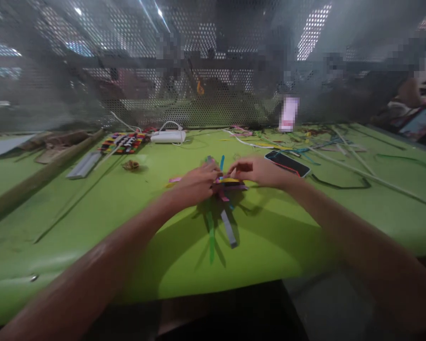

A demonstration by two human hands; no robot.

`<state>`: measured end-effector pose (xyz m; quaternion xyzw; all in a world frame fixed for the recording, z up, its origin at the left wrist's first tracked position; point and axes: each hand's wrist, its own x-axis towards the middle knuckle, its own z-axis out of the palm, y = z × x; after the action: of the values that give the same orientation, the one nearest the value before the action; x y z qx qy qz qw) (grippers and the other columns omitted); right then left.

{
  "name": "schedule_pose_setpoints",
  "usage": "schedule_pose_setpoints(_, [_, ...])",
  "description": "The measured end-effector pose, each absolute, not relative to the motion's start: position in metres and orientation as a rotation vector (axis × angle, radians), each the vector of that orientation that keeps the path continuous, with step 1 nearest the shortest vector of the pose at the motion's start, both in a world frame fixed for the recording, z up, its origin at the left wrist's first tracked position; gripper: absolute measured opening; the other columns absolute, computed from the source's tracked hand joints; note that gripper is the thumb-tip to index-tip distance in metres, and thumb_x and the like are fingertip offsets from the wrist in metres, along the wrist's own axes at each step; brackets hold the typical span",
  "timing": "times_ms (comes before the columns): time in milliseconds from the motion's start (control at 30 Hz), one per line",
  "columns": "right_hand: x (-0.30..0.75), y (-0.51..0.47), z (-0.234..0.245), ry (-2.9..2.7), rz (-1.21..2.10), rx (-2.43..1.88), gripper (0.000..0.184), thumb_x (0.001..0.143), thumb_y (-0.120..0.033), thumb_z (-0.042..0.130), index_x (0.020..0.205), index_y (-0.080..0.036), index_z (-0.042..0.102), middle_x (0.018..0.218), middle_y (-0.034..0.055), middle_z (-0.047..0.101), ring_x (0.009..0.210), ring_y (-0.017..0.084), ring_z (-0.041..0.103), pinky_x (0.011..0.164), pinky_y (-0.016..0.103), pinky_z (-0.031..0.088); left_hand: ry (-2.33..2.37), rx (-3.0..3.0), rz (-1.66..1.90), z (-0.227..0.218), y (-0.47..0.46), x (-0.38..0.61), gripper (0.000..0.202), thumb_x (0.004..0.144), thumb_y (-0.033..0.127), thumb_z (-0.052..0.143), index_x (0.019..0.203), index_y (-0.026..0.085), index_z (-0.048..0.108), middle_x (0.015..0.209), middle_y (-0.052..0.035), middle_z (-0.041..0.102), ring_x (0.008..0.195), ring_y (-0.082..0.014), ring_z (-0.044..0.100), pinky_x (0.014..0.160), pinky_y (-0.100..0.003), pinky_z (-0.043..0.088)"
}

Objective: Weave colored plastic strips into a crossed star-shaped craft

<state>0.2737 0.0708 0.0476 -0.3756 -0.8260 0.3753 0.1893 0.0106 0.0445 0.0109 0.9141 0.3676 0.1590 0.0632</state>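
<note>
Both of my hands meet over a small bundle of coloured paper strips (228,185) on the green table (92,227). My left hand (195,185) is curled, its fingers pressed onto the left side of the strips. My right hand (260,170) pinches the strips from the right, thumb and fingers closed on them. Green, grey and blue strip ends (229,229) stick out toward me and away from me from under the hands.
A phone (287,163) lies just right of my right hand. A woven coloured mat (124,142) and a white power strip (168,137) sit at the back left. Long sticks (362,170) and loose strips cover the right side. A wooden pole (39,177) lies at left. A perforated screen stands behind.
</note>
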Motion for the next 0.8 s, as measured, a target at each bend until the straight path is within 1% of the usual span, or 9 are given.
schedule_pose_setpoints(100, [0.286, 0.077, 0.059, -2.188, 0.982, -1.088, 0.05, 0.09, -0.064, 0.081, 0.11, -0.018, 0.081, 0.098, 0.0085, 0.078, 0.084, 0.02, 0.064, 0.079, 0.033, 0.049, 1.206, 2.771, 0.488, 0.019, 0.042, 0.014, 0.033, 0.106, 0.02, 0.059, 0.133, 0.018, 0.078, 0.136, -0.0171, 0.077, 0.14, -0.0357, 0.066, 0.126, -0.054, 0.054])
schedule_pose_setpoints(167, [0.292, 0.079, 0.064, -2.123, 0.934, -1.136, 0.05, 0.097, -0.066, 0.075, 0.109, -0.018, 0.079, 0.092, 0.0077, 0.075, 0.075, 0.017, 0.057, 0.072, 0.031, 0.046, 1.25, 2.77, 0.559, 0.025, 0.042, 0.014, 0.035, 0.106, 0.021, 0.057, 0.134, 0.016, 0.078, 0.137, -0.0188, 0.077, 0.141, -0.0374, 0.066, 0.126, -0.057, 0.054])
schedule_pose_setpoints(267, [0.295, 0.079, 0.068, -2.069, 0.911, -1.189, 0.05, 0.107, -0.067, 0.065, 0.104, -0.019, 0.076, 0.082, 0.0059, 0.069, 0.066, 0.015, 0.049, 0.064, 0.03, 0.041, 1.222, 2.604, 0.858, 0.031, 0.045, 0.013, 0.038, 0.107, 0.027, 0.061, 0.141, 0.016, 0.073, 0.138, -0.0187, 0.077, 0.135, -0.0356, 0.071, 0.122, -0.057, 0.057])
schedule_pose_setpoints(333, [0.292, 0.076, 0.068, -2.089, 0.93, -1.207, 0.05, 0.108, -0.067, 0.063, 0.099, -0.019, 0.075, 0.077, 0.0045, 0.065, 0.064, 0.015, 0.048, 0.062, 0.03, 0.04, 1.132, 2.323, 1.048, 0.034, 0.047, 0.012, 0.044, 0.106, 0.033, 0.066, 0.148, 0.017, 0.068, 0.137, -0.017, 0.077, 0.124, -0.0303, 0.076, 0.11, -0.05, 0.065])
schedule_pose_setpoints(400, [0.287, 0.07, 0.069, -2.144, 0.985, -1.212, 0.049, 0.108, -0.065, 0.062, 0.096, -0.019, 0.074, 0.072, 0.0033, 0.061, 0.064, 0.016, 0.048, 0.061, 0.031, 0.039, 1.022, 2.019, 1.142, 0.038, 0.048, 0.012, 0.047, 0.106, 0.038, 0.07, 0.148, 0.017, 0.064, 0.132, -0.016, 0.078, 0.109, -0.0252, 0.081, 0.091, -0.04, 0.069])
schedule_pose_setpoints(467, [0.282, 0.063, 0.072, -2.232, 1.068, -1.226, 0.049, 0.108, -0.063, 0.059, 0.094, -0.018, 0.073, 0.068, 0.002, 0.057, 0.062, 0.016, 0.047, 0.06, 0.032, 0.038, 0.934, 1.798, 1.194, 0.041, 0.048, 0.012, 0.04, 0.108, 0.041, 0.071, 0.138, 0.016, 0.066, 0.121, -0.014, 0.08, 0.096, -0.0221, 0.082, 0.078, -0.033, 0.068])
schedule_pose_setpoints(600, [0.279, 0.053, 0.079, -2.434, 1.188, -1.256, 0.051, 0.106, -0.066, 0.058, 0.088, -0.02, 0.071, 0.065, 0.0011, 0.055, 0.06, 0.016, 0.046, 0.062, 0.034, 0.039, 0.939, 1.602, 1.286, 0.044, 0.048, 0.011, 0.029, 0.11, 0.044, 0.072, 0.109, 0.016, 0.069, 0.09, -0.0077, 0.081, 0.076, -0.0189, 0.081, 0.065, -0.027, 0.064])
schedule_pose_setpoints(733, [0.285, 0.056, 0.082, -2.499, 1.245, -1.198, 0.05, 0.103, -0.067, 0.061, 0.086, -0.021, 0.07, 0.066, 0.0, 0.056, 0.058, 0.015, 0.047, 0.061, 0.031, 0.041, 1.01, 1.583, 1.289, 0.043, 0.057, 0.003, 0.036, 0.111, 0.04, 0.073, 0.085, 0.015, 0.07, 0.071, -0.0053, 0.077, 0.061, -0.0151, 0.074, 0.056, -0.022, 0.057])
schedule_pose_setpoints(800, [0.291, 0.063, 0.082, -2.521, 1.141, -1.195, 0.05, 0.101, -0.069, 0.062, 0.088, -0.021, 0.072, 0.066, -0.0002, 0.057, 0.057, 0.015, 0.048, 0.059, 0.03, 0.041, 1.036, 1.572, 1.286, 0.044, 0.061, -0.004, 0.041, 0.111, 0.038, 0.074, 0.077, 0.015, 0.069, 0.063, -0.004, 0.073, 0.054, -0.0131, 0.069, 0.054, -0.022, 0.056])
